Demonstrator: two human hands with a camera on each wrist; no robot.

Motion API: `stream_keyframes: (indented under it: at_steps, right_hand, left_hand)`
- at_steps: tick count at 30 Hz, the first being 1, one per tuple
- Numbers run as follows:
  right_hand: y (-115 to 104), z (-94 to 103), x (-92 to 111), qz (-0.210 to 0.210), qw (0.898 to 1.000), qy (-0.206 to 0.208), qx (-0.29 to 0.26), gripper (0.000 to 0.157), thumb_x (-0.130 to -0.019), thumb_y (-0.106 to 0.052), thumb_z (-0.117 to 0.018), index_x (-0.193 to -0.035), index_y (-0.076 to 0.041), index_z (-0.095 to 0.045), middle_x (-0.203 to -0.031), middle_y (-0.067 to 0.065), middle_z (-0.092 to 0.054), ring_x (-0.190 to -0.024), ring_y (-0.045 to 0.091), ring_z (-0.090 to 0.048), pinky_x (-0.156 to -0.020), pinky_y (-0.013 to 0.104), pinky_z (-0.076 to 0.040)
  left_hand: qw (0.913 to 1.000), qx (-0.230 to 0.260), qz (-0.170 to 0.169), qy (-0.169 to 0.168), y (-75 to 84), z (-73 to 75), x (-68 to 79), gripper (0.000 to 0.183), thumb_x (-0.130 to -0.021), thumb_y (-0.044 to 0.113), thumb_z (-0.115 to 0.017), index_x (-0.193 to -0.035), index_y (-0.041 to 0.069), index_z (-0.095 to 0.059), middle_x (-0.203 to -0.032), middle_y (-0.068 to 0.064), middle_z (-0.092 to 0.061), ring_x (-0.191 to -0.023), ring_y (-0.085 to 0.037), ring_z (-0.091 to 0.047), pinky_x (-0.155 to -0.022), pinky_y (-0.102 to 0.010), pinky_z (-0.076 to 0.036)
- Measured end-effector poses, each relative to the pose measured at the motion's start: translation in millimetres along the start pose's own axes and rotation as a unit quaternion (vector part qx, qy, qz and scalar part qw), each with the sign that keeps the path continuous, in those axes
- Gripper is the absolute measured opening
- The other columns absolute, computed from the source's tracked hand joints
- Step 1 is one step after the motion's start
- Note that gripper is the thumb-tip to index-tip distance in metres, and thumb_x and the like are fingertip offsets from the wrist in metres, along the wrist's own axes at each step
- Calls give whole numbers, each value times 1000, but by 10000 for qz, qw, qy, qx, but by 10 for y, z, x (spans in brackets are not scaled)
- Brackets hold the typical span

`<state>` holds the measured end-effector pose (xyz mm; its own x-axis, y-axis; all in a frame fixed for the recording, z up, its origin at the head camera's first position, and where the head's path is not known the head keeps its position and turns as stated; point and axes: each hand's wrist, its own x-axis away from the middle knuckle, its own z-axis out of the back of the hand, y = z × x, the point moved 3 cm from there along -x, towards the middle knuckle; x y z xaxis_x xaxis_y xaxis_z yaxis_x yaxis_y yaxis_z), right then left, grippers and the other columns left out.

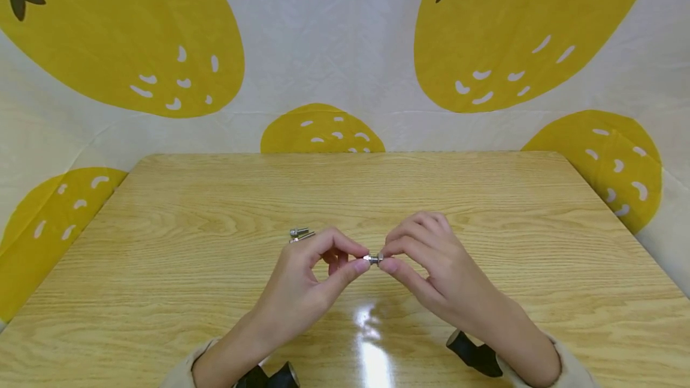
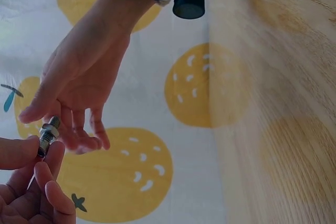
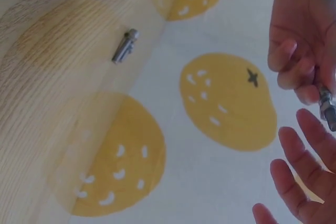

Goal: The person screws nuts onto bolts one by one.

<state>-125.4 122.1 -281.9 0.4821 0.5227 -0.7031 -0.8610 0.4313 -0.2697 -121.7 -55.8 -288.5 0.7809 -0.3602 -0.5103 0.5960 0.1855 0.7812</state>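
Note:
My left hand (image 1: 307,286) pinches a small silver bolt (image 2: 43,148) between thumb and fingertips. A hex nut (image 2: 50,130) sits partway along its thread, with the threaded tip showing beyond it. Facing it from the right, my right hand (image 1: 439,262) has thumb and forefinger at the nut end. In the left wrist view that thumb and forefinger are parted around the tip, and the nut stands uncovered. The right hand's other fingers (image 3: 294,182) are spread in the right wrist view.
Two more silver bolts (image 3: 125,46) lie close together on the wooden table (image 1: 188,208), just beyond my left hand. A white cloth with yellow fruit shapes (image 1: 329,35) hangs behind the table. Black wrist-worn pieces (image 1: 474,354) sit under both forearms.

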Motion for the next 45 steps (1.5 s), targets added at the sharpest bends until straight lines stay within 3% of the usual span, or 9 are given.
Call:
stream_keyframes:
  at_steps: [5,10,18,24,32,36,40,45]
  right_hand:
    - [-24,23,-22,84,9999,119,-89,32,-92,-39,-54,-98,-8,-60,-96,-2,-60,-95,16,-49,-88,31,-35]
    - [-71,31,-62,599,9972,440,-118,25,-95,-29,-52,-95,-4,-59,-94,0,-59,-92,18,-49,-86,29,-36]
    - [-77,32,-71,678,9961,562,-91,27,-95,-30,-52,-93,-4,-61,-92,0,-61,-91,18,-51,-86,30,-36]
    - [-67,16,-51,469,9982,359,-69,27,-96,-31,-51,-93,-7,-61,-91,-1,-61,-92,17,-50,-86,31,-35]
    - [-20,-27,-5,46,9998,-105,166,35,-100,-35,-38,-86,-13,-62,-91,-3,-59,-92,14,-48,-86,33,-33]
    - [-16,-7,-1,-87,9998,-177,103,36,-96,-43,-45,-94,-11,-62,-96,-3,-60,-95,14,-49,-88,33,-34]
    - [-53,24,-32,216,9997,87,-112,31,-93,-37,-54,-100,-7,-60,-96,-2,-60,-94,16,-50,-88,31,-34]
    - [-90,43,-74,675,9964,451,-233,25,-96,-27,-52,-95,-4,-60,-94,0,-60,-91,17,-51,-86,30,-35]
  left_hand:
    - [10000,-12,83,11,4,7,-4,5,-86,11,-67,-90,12,-65,-78,5,-66,-63,-5,-50,-56,-20,-46]
    - [10000,51,28,5,2,7,-1,4,-86,10,-66,-91,10,-65,-79,3,-67,-63,-6,-51,-57,-21,-46]
    - [9999,27,127,17,1,12,1,4,-86,12,-66,-90,13,-64,-79,6,-65,-64,-7,-50,-57,-21,-45]
    - [9998,-3,200,36,4,16,3,6,-86,12,-67,-90,15,-64,-79,8,-65,-64,-6,-50,-56,-21,-45]
    - [9998,42,177,1,8,7,5,7,-86,12,-67,-90,15,-64,-79,6,-66,-63,-6,-51,-56,-20,-46]
    - [9999,57,91,19,4,4,2,5,-86,11,-67,-90,13,-65,-79,5,-66,-63,-6,-50,-57,-20,-46]
    - [10000,60,50,44,2,7,3,4,-86,11,-66,-90,11,-65,-78,3,-66,-63,-7,-49,-57,-20,-45]
    - [9999,63,122,52,9,10,-1,5,-86,12,-67,-90,13,-65,-80,5,-67,-63,-6,-50,-57,-21,-46]
